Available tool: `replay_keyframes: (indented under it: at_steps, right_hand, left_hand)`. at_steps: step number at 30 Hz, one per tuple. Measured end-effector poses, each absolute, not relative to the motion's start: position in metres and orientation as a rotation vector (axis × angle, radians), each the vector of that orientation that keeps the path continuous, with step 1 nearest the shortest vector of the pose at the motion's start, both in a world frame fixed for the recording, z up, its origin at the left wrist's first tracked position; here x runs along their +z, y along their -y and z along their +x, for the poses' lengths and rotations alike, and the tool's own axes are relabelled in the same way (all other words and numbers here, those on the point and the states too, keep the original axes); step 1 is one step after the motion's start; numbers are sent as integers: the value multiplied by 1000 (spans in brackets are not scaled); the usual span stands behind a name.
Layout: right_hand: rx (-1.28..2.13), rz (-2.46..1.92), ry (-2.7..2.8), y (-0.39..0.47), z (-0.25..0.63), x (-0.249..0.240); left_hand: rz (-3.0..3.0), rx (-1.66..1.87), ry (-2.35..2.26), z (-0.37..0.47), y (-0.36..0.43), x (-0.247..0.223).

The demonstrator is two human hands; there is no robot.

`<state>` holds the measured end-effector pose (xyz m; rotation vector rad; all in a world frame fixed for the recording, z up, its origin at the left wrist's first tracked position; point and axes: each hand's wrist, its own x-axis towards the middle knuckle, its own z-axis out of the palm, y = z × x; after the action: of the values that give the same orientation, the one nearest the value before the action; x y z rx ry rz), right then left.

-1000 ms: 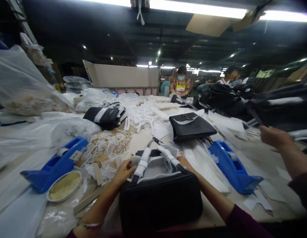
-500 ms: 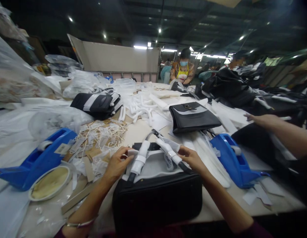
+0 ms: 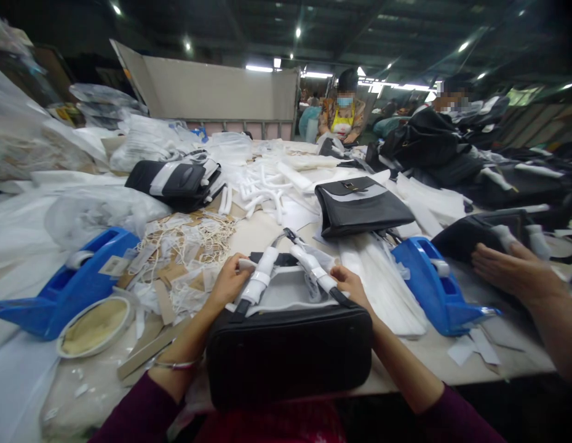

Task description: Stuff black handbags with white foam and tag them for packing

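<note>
A black handbag lies tilted at the table's front edge, its base toward me. White foam wrap covers its two handle straps, and a white foam sheet lies over the bag between them. My left hand pinches the bag's far left edge and the white sheet there, beside the left wrapped strap. On the other side my right hand grips the far right edge, next to the right strap. The fingertips of both hands are partly hidden behind the bag's edge.
Blue tape dispensers stand left and right. A round dish and a heap of corded tags lie left. Black bags and foam strips lie beyond. At right a co-worker's hand touches another black bag.
My view has shifted slightly, and the handbag's base shows a little more. Both hands keep their hold at its sides. The co-worker's hand has moved lower, onto a black bag.
</note>
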<state>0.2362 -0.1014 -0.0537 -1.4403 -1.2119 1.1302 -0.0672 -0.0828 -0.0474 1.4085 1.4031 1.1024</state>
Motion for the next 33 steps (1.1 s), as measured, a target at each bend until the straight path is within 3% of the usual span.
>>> replay_keyframes:
  at_steps: [9,16,24,29,33]
  right_hand:
    - [1058,-1461,1212,85,235,-43]
    - [888,-1449,1156,118,254,-2]
    - [1193,-1549,1212,176,249,-4]
    - [673,-1605,1541,180,242,21]
    - [456,-1272,2117,172,196,56]
  left_hand:
    - [1425,1133,-1375,-63,42,-37]
    - [1364,1272,-1422,-85,107,-1]
    - [1351,881,-1112,-101,156,-4]
    - [1217,1056,-1127,-103,168,-12]
    - [861,1216,-1207,-94,187,-17]
